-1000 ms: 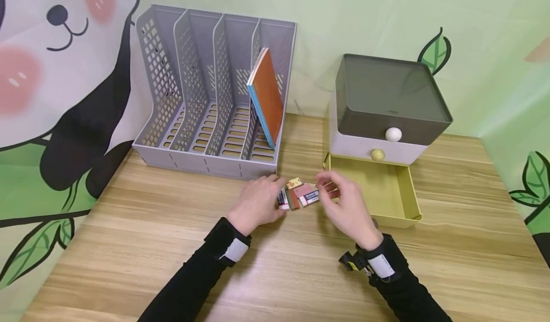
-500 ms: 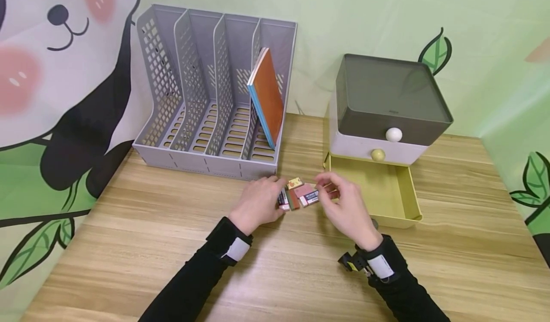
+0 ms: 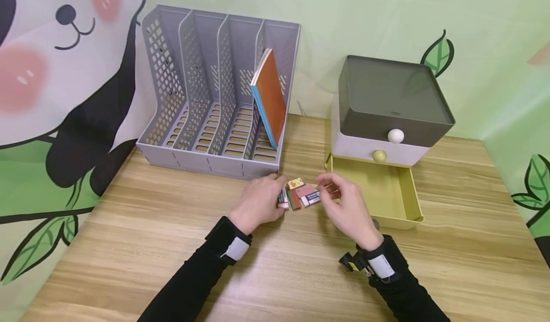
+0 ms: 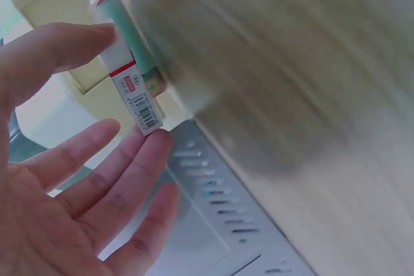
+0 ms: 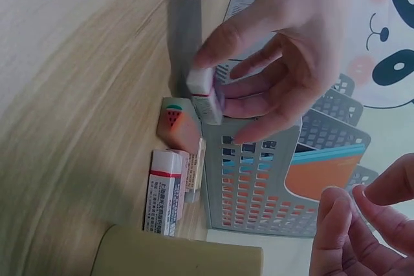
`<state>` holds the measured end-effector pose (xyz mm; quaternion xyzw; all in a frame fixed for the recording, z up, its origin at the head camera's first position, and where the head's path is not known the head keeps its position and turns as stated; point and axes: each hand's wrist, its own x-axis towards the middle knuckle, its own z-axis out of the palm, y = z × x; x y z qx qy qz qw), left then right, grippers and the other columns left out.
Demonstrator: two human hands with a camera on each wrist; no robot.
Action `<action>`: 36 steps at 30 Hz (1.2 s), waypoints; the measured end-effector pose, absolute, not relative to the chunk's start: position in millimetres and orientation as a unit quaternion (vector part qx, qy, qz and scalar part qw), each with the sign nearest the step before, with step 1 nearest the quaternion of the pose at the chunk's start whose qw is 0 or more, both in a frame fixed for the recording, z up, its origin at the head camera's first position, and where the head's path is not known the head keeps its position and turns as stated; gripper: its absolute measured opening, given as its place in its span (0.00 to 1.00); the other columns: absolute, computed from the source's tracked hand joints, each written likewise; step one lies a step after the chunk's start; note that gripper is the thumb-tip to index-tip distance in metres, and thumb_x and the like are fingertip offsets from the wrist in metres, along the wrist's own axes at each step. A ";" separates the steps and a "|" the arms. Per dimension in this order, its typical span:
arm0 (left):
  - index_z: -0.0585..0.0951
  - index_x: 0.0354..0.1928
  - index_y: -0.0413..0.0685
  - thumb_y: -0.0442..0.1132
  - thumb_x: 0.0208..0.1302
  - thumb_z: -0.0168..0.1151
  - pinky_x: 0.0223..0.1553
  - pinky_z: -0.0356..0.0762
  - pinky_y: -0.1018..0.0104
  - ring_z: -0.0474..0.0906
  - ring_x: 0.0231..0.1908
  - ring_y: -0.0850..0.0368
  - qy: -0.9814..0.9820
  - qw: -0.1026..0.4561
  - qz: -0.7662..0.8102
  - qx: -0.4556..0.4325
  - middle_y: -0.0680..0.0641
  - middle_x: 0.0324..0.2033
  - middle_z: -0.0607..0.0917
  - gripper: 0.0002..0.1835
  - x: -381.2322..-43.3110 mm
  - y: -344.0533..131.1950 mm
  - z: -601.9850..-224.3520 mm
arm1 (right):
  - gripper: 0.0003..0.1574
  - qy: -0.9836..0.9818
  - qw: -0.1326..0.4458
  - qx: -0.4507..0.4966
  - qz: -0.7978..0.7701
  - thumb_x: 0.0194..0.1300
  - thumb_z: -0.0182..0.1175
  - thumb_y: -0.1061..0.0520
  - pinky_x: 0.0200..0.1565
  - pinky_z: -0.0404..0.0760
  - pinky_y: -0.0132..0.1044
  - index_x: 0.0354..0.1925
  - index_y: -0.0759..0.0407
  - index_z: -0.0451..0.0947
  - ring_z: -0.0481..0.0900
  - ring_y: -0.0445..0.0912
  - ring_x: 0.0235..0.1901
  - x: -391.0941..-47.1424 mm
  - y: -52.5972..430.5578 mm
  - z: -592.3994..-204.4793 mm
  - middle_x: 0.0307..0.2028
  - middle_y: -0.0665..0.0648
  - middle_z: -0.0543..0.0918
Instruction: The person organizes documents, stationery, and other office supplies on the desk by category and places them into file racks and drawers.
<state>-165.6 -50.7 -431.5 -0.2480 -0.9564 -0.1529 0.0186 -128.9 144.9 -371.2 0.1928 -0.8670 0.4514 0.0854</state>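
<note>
Erasers [image 3: 304, 189]: clustered on the table [image 3: 283, 274] between the hands; probably light, rubbery, hard to break.
Left hand [image 3: 259, 199]: pinches the white eraser [image 4: 134, 88] end to end.
Watermelon eraser [image 5: 178, 125]: likely bendable; grip its long edges.
Dark-labelled eraser [image 3: 311, 198]: sleeve might slide; pinch both sides.
Right hand [image 3: 350, 210]: loosely curled, nothing seen held.

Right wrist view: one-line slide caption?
Left hand pinches a small white block next to a watermelon-printed block, grey perforated rack behind, right hand at lower right.

Smooth wood-grain table [image 3: 283, 274], matt plastic file rack [image 3: 225, 93], smooth plastic drawer unit [image 3: 369, 126], paper-sleeved erasers [image 5: 162, 198], cloth sleeves [image 3: 189, 284]
</note>
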 end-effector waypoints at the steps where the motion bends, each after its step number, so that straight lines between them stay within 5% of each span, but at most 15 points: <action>1: 0.76 0.54 0.43 0.42 0.40 0.75 0.35 0.79 0.57 0.78 0.37 0.50 -0.956 0.021 -0.155 -0.249 0.45 0.39 0.81 0.34 -165.5 -51.8 -430.1 | 0.11 -0.867 0.085 0.195 0.451 0.59 0.54 0.74 0.33 0.81 0.46 0.41 0.72 0.77 0.79 0.52 0.31 -129.6 144.7 -372.0 0.37 0.66 0.83; 13: 0.73 0.59 0.45 0.44 0.41 0.73 0.38 0.79 0.63 0.77 0.37 0.56 -0.932 0.072 -0.206 -0.288 0.48 0.46 0.78 0.39 -161.8 -57.8 -405.6 | 0.12 -0.823 0.033 0.189 0.535 0.61 0.55 0.71 0.33 0.80 0.29 0.44 0.68 0.76 0.79 0.55 0.35 -150.9 152.9 -403.7 0.39 0.62 0.82; 19: 0.71 0.62 0.44 0.43 0.42 0.73 0.39 0.78 0.65 0.76 0.37 0.58 -0.916 0.112 -0.234 -0.305 0.49 0.47 0.77 0.40 -157.9 -60.1 -396.6 | 0.11 -0.792 -0.012 0.179 0.583 0.63 0.54 0.68 0.43 0.81 0.31 0.46 0.68 0.74 0.79 0.60 0.42 -153.9 148.4 -400.7 0.43 0.67 0.80; 26: 0.70 0.62 0.43 0.42 0.42 0.72 0.39 0.78 0.65 0.76 0.39 0.58 -0.899 0.152 -0.258 -0.318 0.49 0.47 0.77 0.40 -158.4 -58.3 -393.6 | 0.15 -0.771 -0.050 0.163 0.614 0.66 0.55 0.64 0.42 0.82 0.35 0.50 0.68 0.71 0.80 0.58 0.40 -153.8 145.3 -396.3 0.43 0.70 0.78; 36: 0.70 0.62 0.43 0.41 0.43 0.72 0.42 0.78 0.65 0.76 0.43 0.59 -0.881 0.165 -0.291 -0.334 0.49 0.48 0.78 0.40 -158.0 -52.5 -394.5 | 0.22 -0.742 -0.083 0.136 0.651 0.66 0.56 0.63 0.43 0.82 0.38 0.55 0.72 0.66 0.81 0.44 0.36 -153.6 143.1 -395.7 0.44 0.70 0.78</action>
